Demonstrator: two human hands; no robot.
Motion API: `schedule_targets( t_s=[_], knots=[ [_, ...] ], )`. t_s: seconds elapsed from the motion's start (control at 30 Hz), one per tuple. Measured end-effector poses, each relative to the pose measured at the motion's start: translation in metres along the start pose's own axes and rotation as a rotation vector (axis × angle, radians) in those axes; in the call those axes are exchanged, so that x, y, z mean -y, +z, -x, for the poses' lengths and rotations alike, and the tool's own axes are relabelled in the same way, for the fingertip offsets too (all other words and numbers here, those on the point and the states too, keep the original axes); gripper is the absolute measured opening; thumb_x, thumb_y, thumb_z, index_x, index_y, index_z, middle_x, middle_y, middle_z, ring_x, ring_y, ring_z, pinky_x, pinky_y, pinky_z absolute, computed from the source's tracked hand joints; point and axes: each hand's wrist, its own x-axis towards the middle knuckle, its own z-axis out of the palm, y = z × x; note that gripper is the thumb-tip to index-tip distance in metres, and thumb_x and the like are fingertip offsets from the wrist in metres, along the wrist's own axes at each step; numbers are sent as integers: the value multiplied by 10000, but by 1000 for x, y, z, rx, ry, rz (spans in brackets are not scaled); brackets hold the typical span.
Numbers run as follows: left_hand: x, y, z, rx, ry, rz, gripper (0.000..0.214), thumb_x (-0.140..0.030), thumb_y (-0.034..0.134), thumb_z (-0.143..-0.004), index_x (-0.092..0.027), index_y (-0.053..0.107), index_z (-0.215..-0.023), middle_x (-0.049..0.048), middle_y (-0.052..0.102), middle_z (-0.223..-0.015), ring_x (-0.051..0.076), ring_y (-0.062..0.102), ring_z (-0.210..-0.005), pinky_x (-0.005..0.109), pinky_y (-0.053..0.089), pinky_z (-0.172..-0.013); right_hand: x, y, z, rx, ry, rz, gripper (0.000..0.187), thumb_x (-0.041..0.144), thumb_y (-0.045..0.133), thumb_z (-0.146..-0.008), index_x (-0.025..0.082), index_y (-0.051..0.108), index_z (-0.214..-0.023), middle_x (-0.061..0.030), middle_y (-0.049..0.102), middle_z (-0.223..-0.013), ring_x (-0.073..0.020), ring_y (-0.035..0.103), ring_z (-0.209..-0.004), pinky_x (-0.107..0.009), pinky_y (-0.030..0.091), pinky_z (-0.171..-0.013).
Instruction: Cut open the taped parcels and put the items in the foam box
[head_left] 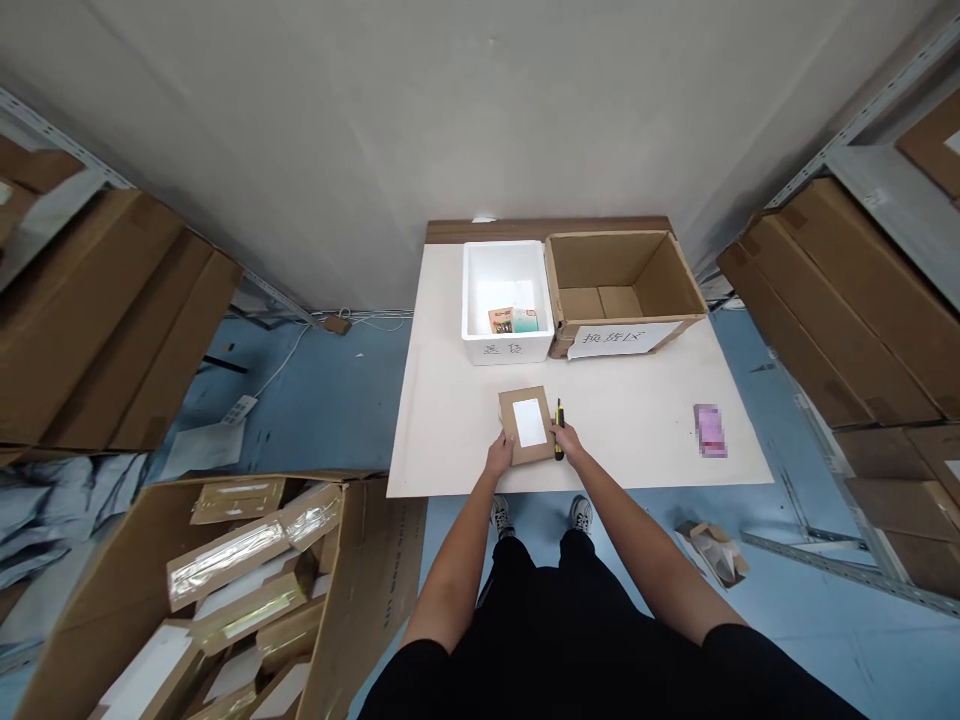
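A person in black stands at a white counter, both hands on a small cardboard box lying near the front edge, its white label facing up — the left hand has its grip closed on the lower left edge, while the right hand has its grip closed around a yellow-and-black knife, held upright along the box's right side. Behind the box stand a white tub, marked with handwriting and holding small packets, and, just beside it, an open carton with a handwritten paper sign on its front. A pink pack, its face blurred, lies well apart at the counter's right end. At lower left, on the blue floor, a large carton holds taped parcels — several bearing white labels
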Motion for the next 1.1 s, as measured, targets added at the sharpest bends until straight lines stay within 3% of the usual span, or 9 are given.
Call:
schedule_targets(
  t_s=[0.17, 0.3, 0.4, 0.47, 0.57, 0.67, 0.83, 0.97, 1.1],
  knots=[
    [-17, 26, -9, 29, 52, 107, 498, -458, 420, -1077, -179, 672, -1404, 101, 777, -1292, 247, 737, -1172, 415, 585, -1008, 12, -37, 13, -49, 30, -172, 461, 433, 685, -806, 188, 732, -1194, -105, 784, -1127, -260, 743, -1065, -334, 607, -842],
    [-24, 39, -16, -16, -31, 78, 515, -489, 490, -1044, -169, 661, -1410, 131, 789, -1238, 287, 738, -1170, 482, 575, -1025, 24, -27, 28, -8, -75, -212, 417, 401, 725, -806, 273, 734, -1203, -52, 765, -1243, -249, 683, -1242, -341, 590, -961],
    [-27, 27, -19, -172, -49, 17, 589, -422, 482, -1035, -141, 526, -1551, 192, 607, -1528, 324, 551, -1451, 526, 447, -1192, 30, -2, 32, 96, -2, -236, 402, 418, 729, -816, 247, 730, -1180, -69, 782, -1145, -256, 721, -1149, -324, 616, -853],
    [-31, 10, -21, -261, 73, -85, 627, -379, 447, -1042, -142, 431, -1622, 176, 445, -1669, 291, 397, -1569, 485, 368, -1265, 32, 9, 35, 115, 35, -237, 407, 452, 722, -830, 218, 720, -1163, -82, 783, -1081, -258, 742, -1073, -308, 617, -776],
    [-42, -18, -26, -118, 371, -314, 836, -492, 614, -967, -159, 325, -1678, 149, 265, -1761, 329, 244, -1632, 480, 341, -1283, 34, 10, 37, 136, 39, -250, 378, 426, 713, -832, 205, 710, -1138, -87, 774, -1051, -250, 747, -1008, -291, 603, -707],
    [-56, -29, -31, 58, 444, -500, 1120, -614, 792, -813, -173, 266, -1698, 159, 168, -1785, 425, 146, -1639, 514, 395, -1232, 39, -7, 38, 205, 42, -257, 342, 406, 705, -835, 203, 696, -1110, -72, 756, -950, -215, 723, -786, -299, 579, -618],
    [-77, 2, -30, 92, 376, -542, 1191, -690, 763, -818, -139, 204, -1713, 184, 93, -1790, 454, 123, -1635, 530, 388, -1221, 57, -36, 22, 117, -120, 63, 466, 471, 625, -945, 233, 578, -1343, 26, 662, -694, -185, 600, -525, -309, 531, -557],
    [-91, 23, -24, 40, 335, -595, 1158, -728, 728, -823, -156, 247, -1709, 161, 151, -1786, 457, 13, -1644, 618, 219, -1286, 75, -35, -1, 94, -285, 475, 450, 412, 558, -1029, 241, 537, -1445, -32, 749, -835, -230, 708, -745, -316, 543, -733],
    [-103, 17, -20, 78, 310, -681, 1151, -777, 656, -844, -182, 208, -1722, 122, 151, -1793, 410, -23, -1654, 587, 163, -1310, 88, -26, -12, 115, -316, 817, 449, 393, 489, -1077, 235, 522, -1496, -108, 779, -1170, -276, 721, -1049, -318, 517, -851]
  ],
)
